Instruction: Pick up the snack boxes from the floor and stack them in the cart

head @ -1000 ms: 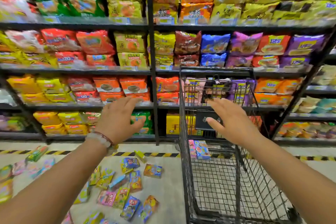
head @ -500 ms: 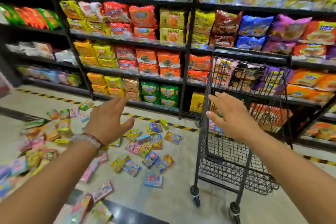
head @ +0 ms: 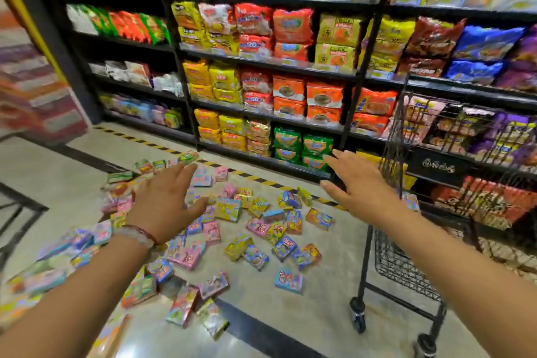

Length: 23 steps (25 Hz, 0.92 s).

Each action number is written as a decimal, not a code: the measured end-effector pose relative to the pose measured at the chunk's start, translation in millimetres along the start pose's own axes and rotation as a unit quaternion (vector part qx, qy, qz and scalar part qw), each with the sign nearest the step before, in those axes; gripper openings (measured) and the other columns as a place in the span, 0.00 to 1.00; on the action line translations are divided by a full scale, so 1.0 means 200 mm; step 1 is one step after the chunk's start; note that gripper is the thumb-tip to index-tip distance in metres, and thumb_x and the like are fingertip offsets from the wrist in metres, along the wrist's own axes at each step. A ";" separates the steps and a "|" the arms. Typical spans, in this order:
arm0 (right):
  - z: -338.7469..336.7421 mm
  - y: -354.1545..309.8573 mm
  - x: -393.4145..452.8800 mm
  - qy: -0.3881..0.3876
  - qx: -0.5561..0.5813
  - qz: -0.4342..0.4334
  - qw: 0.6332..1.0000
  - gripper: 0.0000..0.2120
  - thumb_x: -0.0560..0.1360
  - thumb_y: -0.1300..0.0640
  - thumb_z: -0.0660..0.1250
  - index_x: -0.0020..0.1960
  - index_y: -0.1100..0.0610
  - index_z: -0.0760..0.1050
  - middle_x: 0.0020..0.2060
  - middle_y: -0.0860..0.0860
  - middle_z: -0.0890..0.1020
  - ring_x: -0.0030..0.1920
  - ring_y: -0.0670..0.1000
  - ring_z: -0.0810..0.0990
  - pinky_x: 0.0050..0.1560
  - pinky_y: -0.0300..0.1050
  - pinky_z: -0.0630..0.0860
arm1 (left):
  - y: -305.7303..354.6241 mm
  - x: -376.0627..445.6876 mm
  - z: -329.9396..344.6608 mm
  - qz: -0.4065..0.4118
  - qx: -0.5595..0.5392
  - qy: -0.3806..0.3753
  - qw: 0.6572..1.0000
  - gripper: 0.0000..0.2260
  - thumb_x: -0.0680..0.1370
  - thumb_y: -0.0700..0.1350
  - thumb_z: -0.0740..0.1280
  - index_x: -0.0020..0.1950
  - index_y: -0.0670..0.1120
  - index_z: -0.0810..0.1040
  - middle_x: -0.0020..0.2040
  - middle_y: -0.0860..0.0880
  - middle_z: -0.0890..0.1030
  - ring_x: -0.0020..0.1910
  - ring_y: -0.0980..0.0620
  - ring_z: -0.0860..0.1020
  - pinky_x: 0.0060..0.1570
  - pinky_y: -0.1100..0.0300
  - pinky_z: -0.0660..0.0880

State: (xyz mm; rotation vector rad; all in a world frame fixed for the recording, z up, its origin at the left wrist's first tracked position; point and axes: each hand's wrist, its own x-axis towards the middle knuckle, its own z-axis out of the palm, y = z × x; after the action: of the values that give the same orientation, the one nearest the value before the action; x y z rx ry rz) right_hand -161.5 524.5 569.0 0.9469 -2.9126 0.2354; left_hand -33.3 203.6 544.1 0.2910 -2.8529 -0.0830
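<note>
Several small colourful snack boxes (head: 238,244) lie scattered over the pale floor, thickest at the left. A blue box (head: 288,280) lies apart near the front. My left hand (head: 165,200) stretches out above the pile with fingers spread, holding nothing. My right hand (head: 353,186) reaches forward beside the left side of the black wire cart (head: 406,267), fingers straight and empty. The cart stands at the right on castors; whatever is in its basket is hidden by the mesh and blur.
Black shelving (head: 270,67) packed with bright noodle and snack packs runs along the back. Yellow-black hazard tape (head: 162,147) marks the floor in front of it. A dark floor stripe (head: 261,328) crosses the front. A blurred striped display (head: 35,102) stands at the left.
The view has swung left and down, away from the cart's basket toward the scattered boxes. Both hands have lowered toward the floor, still empty.
</note>
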 end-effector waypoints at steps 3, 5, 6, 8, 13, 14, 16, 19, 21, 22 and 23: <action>0.13 -0.26 0.10 -0.009 0.033 -0.006 0.999 0.34 0.76 0.33 0.46 0.77 0.49 0.52 0.76 0.49 0.55 0.76 0.51 0.50 0.74 0.50 0.49 | -0.30 -0.09 -0.02 -0.011 0.017 0.004 1.000 0.38 0.67 0.67 0.51 0.70 0.46 0.70 0.68 0.43 0.73 0.64 0.41 0.73 0.59 0.43 0.70; 0.23 -0.42 0.18 -0.010 0.055 -0.022 0.998 0.39 0.71 0.29 0.41 0.76 0.49 0.54 0.76 0.49 0.56 0.76 0.51 0.51 0.74 0.51 0.49 | -0.47 -0.14 -0.03 -0.016 0.021 0.004 1.000 0.37 0.67 0.65 0.52 0.69 0.45 0.71 0.66 0.43 0.74 0.62 0.41 0.74 0.57 0.43 0.69; 0.28 -0.49 0.21 -0.010 0.063 -0.023 0.998 0.38 0.72 0.30 0.43 0.76 0.49 0.55 0.76 0.49 0.56 0.76 0.51 0.52 0.74 0.51 0.49 | -0.54 -0.16 -0.02 -0.017 0.016 0.004 1.000 0.36 0.67 0.65 0.52 0.68 0.45 0.72 0.65 0.43 0.75 0.61 0.41 0.74 0.57 0.43 0.69; 0.37 -0.60 0.26 -0.012 0.072 -0.016 0.997 0.32 0.77 0.35 0.49 0.76 0.50 0.55 0.76 0.50 0.56 0.76 0.51 0.51 0.74 0.51 0.49 | -0.67 -0.17 0.01 -0.019 0.012 -0.008 1.000 0.35 0.67 0.64 0.53 0.68 0.46 0.71 0.63 0.43 0.75 0.61 0.41 0.75 0.57 0.43 0.69; 0.61 -0.74 0.46 -0.029 0.085 -0.043 0.995 0.37 0.72 0.33 0.44 0.75 0.51 0.59 0.74 0.53 0.61 0.74 0.54 0.57 0.73 0.53 0.53 | -0.90 -0.10 0.21 -0.037 0.007 -0.049 0.998 0.32 0.67 0.62 0.56 0.65 0.45 0.73 0.59 0.40 0.79 0.53 0.39 0.79 0.48 0.41 0.74; 0.66 -0.75 0.52 -0.036 0.088 -0.052 0.994 0.39 0.70 0.32 0.42 0.74 0.52 0.60 0.74 0.53 0.62 0.74 0.55 0.58 0.72 0.53 0.53 | -0.94 -0.08 0.26 -0.046 0.008 -0.055 0.997 0.33 0.67 0.62 0.56 0.64 0.43 0.75 0.58 0.39 0.79 0.54 0.39 0.79 0.48 0.41 0.74; 0.77 -0.76 0.67 -0.055 0.102 -0.061 0.991 0.38 0.70 0.32 0.44 0.74 0.51 0.60 0.74 0.52 0.62 0.74 0.53 0.57 0.72 0.51 0.51 | -1.00 -0.03 0.38 -0.064 0.007 -0.068 0.996 0.32 0.68 0.61 0.57 0.62 0.42 0.76 0.57 0.39 0.79 0.53 0.39 0.80 0.47 0.42 0.75; 0.97 -0.77 0.89 -0.055 0.114 -0.083 0.989 0.34 0.73 0.36 0.49 0.73 0.53 0.63 0.73 0.54 0.64 0.74 0.55 0.59 0.71 0.48 0.51 | -1.07 0.03 0.59 -0.086 -0.001 -0.079 0.993 0.31 0.68 0.61 0.57 0.61 0.40 0.76 0.56 0.39 0.79 0.51 0.38 0.80 0.46 0.42 0.76; 1.14 -0.79 1.02 -0.059 0.109 -0.105 0.987 0.33 0.74 0.38 0.51 0.71 0.58 0.67 0.69 0.59 0.69 0.70 0.60 0.66 0.70 0.53 0.59 | -1.13 0.06 0.78 -0.107 -0.009 -0.087 0.990 0.32 0.68 0.61 0.57 0.62 0.41 0.76 0.57 0.39 0.79 0.53 0.38 0.80 0.47 0.42 0.75; 1.25 -0.81 1.06 -0.058 0.110 -0.119 0.985 0.32 0.74 0.40 0.52 0.69 0.60 0.69 0.67 0.60 0.72 0.68 0.62 0.69 0.67 0.57 0.63 | -1.16 0.06 0.88 -0.113 -0.008 -0.087 0.990 0.31 0.69 0.61 0.57 0.63 0.41 0.75 0.58 0.38 0.79 0.53 0.38 0.79 0.48 0.42 0.75; 1.37 -0.82 1.09 -0.054 0.120 -0.126 0.983 0.31 0.75 0.41 0.53 0.68 0.61 0.70 0.65 0.61 0.73 0.66 0.63 0.71 0.65 0.58 0.66 | -1.20 0.06 0.99 -0.118 -0.010 -0.095 0.988 0.31 0.69 0.61 0.57 0.63 0.42 0.75 0.59 0.38 0.78 0.54 0.37 0.79 0.49 0.42 0.75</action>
State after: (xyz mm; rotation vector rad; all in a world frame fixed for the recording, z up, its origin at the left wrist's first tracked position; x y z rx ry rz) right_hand -246.7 221.1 344.0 1.3927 -2.8634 0.5419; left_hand -53.3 -27.3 336.5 0.6478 -2.9893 -0.1955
